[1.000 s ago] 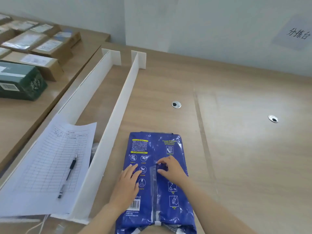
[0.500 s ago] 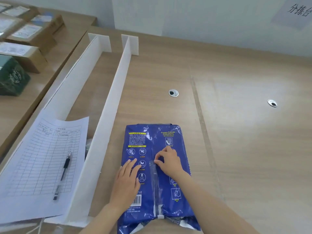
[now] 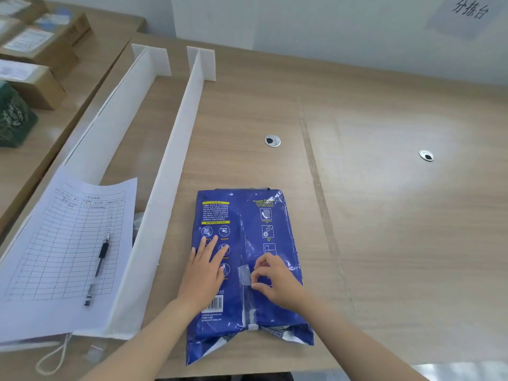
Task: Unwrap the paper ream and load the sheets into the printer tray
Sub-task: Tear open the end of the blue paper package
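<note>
A blue-wrapped paper ream (image 3: 242, 215) lies flat on the wooden table (image 3: 384, 215) in front of me, seam side up, with a strip of clear tape (image 3: 244, 274) along the middle seam. Its near end flap is partly loose and crumpled. My left hand (image 3: 204, 273) rests flat on the left half of the wrapper, fingers spread. My right hand (image 3: 275, 280) sits on the right half, thumb and fingertips pinched at the tape on the seam. No printer or tray is in view.
A white divider wall (image 3: 170, 188) runs along the ream's left side. Left of it lies a printed form (image 3: 63, 254) with a black pen (image 3: 97, 270) on it. Cardboard boxes (image 3: 35, 50) and a green box (image 3: 13, 119) sit far left. Two cable grommets (image 3: 272, 140) are set into the table.
My right hand has slid down the seam toward me, from mid-wrapper to the tape strip. The left hand stayed pressed on the wrapper. The camera tilted down slightly.
</note>
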{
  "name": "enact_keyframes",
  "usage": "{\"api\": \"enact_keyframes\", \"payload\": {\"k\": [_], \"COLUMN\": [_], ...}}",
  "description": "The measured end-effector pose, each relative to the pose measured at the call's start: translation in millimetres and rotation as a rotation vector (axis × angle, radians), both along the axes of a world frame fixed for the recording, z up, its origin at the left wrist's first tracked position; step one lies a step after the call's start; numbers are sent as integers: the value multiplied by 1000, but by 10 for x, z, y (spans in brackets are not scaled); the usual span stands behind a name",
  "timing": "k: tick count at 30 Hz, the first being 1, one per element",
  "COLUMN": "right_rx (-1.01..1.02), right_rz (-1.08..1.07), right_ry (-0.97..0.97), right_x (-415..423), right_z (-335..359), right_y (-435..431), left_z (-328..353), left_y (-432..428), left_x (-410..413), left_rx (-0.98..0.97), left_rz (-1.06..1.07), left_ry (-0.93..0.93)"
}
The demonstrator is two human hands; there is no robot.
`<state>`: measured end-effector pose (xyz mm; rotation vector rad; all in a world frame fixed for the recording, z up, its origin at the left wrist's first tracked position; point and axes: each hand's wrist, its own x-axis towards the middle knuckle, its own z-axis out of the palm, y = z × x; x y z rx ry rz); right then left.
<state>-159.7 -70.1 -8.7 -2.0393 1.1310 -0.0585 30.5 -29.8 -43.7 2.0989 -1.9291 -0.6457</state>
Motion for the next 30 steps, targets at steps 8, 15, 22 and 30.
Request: {"api": "enact_keyframes", "payload": {"k": [8, 15, 22, 30], "right_rx": [-102, -70, -99, -241], "right_rz": [-92, -77, -11, 305], "right_ry": [-48, 10, 38, 84], "right_x": [-105, -209, -406, -766], "right_z": [126, 81, 98, 59], "right_y": [169, 500, 711, 1264], "left_z": [73, 116, 195, 241], "left_y": [73, 300, 520, 936], "left_x": [-116, -169, -317, -657], "left_rx": [92, 150, 252, 296], "left_rz": [-6, -33, -12, 81], "left_ry": [-48, -80, -111, -61]}}
